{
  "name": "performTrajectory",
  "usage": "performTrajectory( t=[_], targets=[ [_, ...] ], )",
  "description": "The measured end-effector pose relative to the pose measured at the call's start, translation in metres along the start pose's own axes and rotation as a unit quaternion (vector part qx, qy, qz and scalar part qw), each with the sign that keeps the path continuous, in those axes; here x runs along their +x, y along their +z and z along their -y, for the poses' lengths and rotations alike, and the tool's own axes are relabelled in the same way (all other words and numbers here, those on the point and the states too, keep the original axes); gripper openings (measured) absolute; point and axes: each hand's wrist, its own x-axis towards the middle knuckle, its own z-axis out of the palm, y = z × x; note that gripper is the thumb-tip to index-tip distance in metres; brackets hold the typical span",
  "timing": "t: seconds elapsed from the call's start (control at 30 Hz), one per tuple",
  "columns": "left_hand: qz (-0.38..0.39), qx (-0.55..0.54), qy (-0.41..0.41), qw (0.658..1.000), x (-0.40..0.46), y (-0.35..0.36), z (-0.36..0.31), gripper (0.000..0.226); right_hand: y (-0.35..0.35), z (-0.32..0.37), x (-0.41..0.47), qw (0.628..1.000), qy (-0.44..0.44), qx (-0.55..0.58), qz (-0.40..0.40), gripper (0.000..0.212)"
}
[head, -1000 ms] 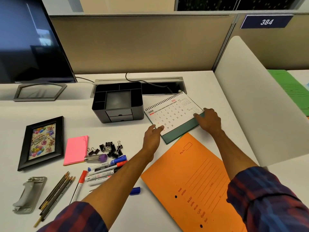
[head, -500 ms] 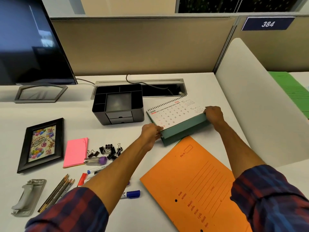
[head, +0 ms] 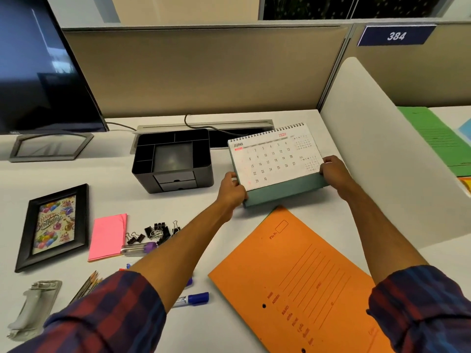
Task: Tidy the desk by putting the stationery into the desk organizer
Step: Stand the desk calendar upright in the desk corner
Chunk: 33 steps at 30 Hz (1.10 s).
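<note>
A spiral-bound desk calendar (head: pixel 276 159) is held at both lower corners, right of centre in the frame. The left hand (head: pixel 232 190) is curled round the lower left corner, thumb on the white June page and fingers behind the teal base. The right hand (head: pixel 332 170) is closed on the lower right corner in the same way. The calendar is tilted back, its page facing the camera; whether its base touches the white desk (head: pixel 254 250) cannot be told.

Just left of the calendar, near the middle of the frame, the black desk organizer (head: pixel 173 160) is seen, with open compartments on top and two small drawers in front. Below the calendar an orange file folder (head: pixel 300 284) lies flat toward the lower right, its top corner just beside the teal base.

In the lower left of the frame the stationery is spread out: a pink sticky-note pad (head: pixel 108 236), a cluster of black binder clips (head: pixel 155 233), a clear tube with a purple cap (head: pixel 139 249), a blue-capped marker (head: pixel 191 299) and some pencils (head: pixel 88 286), partly hidden by the left forearm. Further left lie a black picture frame (head: pixel 54 226) and a grey hole punch (head: pixel 31 309). A dark monitor (head: pixel 38 72) fills the upper left corner.
</note>
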Motion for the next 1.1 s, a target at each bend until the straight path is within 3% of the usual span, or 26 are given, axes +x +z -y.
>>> performTrajectory(
  t=[0.33, 1.1],
  targets=[
    [0.031, 0.048, 0.049, 0.997, 0.021, 0.017, -0.023, 0.053, -0.012, -0.008, -0.003, 0.997, -0.03, 0.049, -0.053, 0.029],
    [0.072, 0.149, 0.069, 0.984, 0.051, 0.033, -0.027, 0.06, -0.013, -0.036, 0.001, 0.995, -0.032, 0.083, -0.055, 0.039]
  ],
)
